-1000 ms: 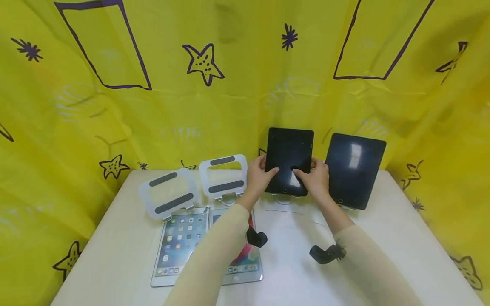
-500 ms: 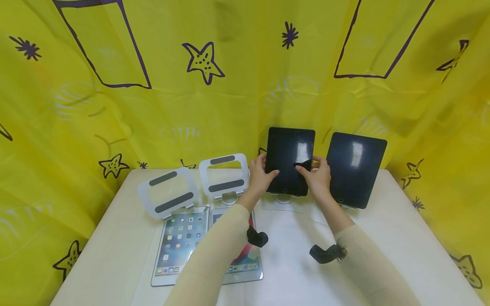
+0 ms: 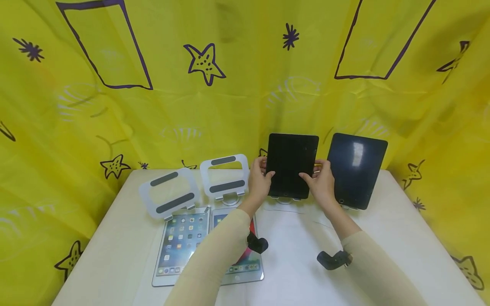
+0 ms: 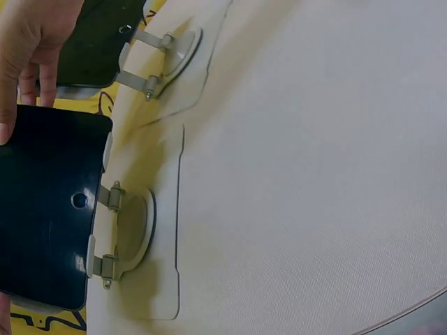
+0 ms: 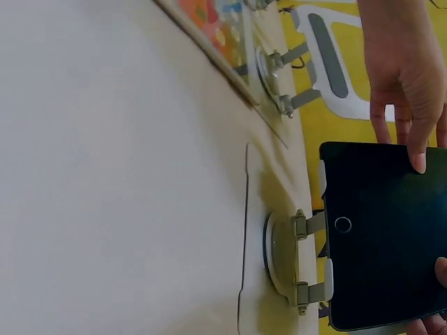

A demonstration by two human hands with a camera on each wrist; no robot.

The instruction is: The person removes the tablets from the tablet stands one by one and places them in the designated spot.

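Both hands hold a black tablet that sits upright on a stand, its lower edge in the stand's small lips. At the tablet's left edge my left hand grips it, thumb over the front and fingers behind. My right hand grips the right edge in the same way. The screen is dark, with a round home button near the lower edge. Behind the tablet the fingertips are mostly hidden. Close by on the right, a second dark tablet leans on its own stand.
Left of the hands stand two white stands, one tilted and one straighter, with grey pads and no tablets on them. Two white tablets with lit-looking screens, one at left and one partly under the left sleeve, lie on the white table.
The held tablet's tilt has changed: its top edge is lower in the head view, it looks slightly wider, and the glare has left its screen. Both hands moved with it, slightly downward.
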